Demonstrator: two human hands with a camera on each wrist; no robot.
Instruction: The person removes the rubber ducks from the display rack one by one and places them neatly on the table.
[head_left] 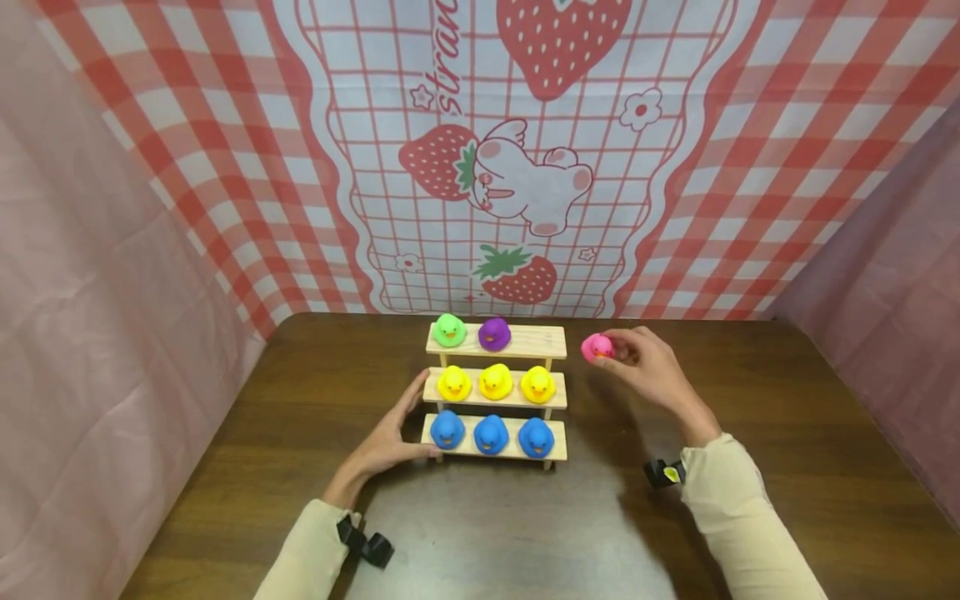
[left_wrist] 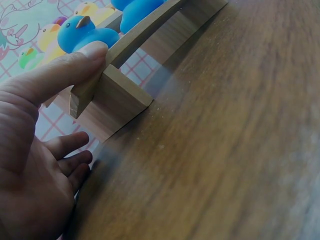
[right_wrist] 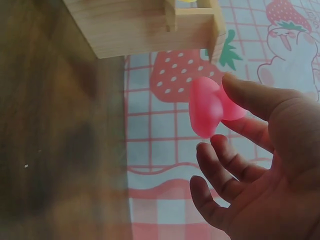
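Observation:
A three-tier wooden display stand [head_left: 536, 343] holds small rubber ducks. The top tier has a green duck [head_left: 449, 331] and a purple duck [head_left: 494, 335], with bare wood at its right end. Yellow ducks [head_left: 496, 382] line the middle tier, blue ducks [head_left: 491, 435] the bottom one. My left hand [head_left: 386, 437] is spread along the stand's left side, its thumb resting on the end of the bottom tier near a blue duck [left_wrist: 85, 37]. Right of the top tier, apart from it, my right hand [head_left: 654, 367] pinches a pink rubber duck [head_left: 597, 346] between thumb and fingers.
The stand is on a brown wooden table [head_left: 480, 525]. Behind it hangs a red-and-white checked cloth [head_left: 517, 175] with strawberries. Pink curtains [head_left: 97, 292] hang at both sides. Each wrist carries a small black camera [head_left: 367, 546].

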